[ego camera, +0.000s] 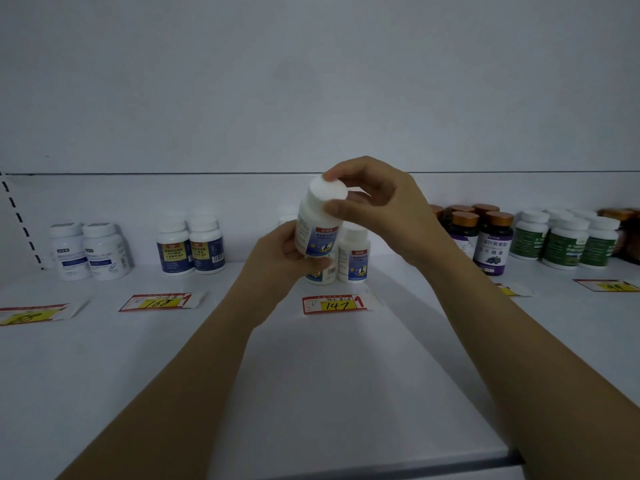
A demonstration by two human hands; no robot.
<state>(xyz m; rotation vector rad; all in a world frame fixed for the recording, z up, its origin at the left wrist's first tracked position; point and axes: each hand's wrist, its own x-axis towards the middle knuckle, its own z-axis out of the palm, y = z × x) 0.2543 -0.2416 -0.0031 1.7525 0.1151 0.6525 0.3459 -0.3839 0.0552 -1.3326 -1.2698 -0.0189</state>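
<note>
Hands front and centre, both on one white bottle [317, 233], held clear of the shelf [311, 393] and tilted a little to the left. Left hand [277, 258] has its fingers wrapped round the lower body of the bottle, covering the bottom of the blue label. Right hand [377, 209] is on top, thumb and fingertips pinching the white cap [327, 192] from either side, a firm curl with nothing loose about it. Whether that cap is tight or loosened, can't tell from this angle.

The bottle sits in mid-air above the yellow price tag marked 147 [334, 304], just in front of matching bottles [355, 258] standing on the shelf behind it.

Off to the left is a pair of navy-labelled bottles [190, 247] with their own tag reading 168 [159, 302] lying in front of them. Further left stand two paler white bottles [90, 251].

Over on the right are brown-capped bottles with purple labels [491, 244], then a cluster of green-labelled bottles [564, 244] with white caps. All of them are standing upright near the back of the shelf.
</note>
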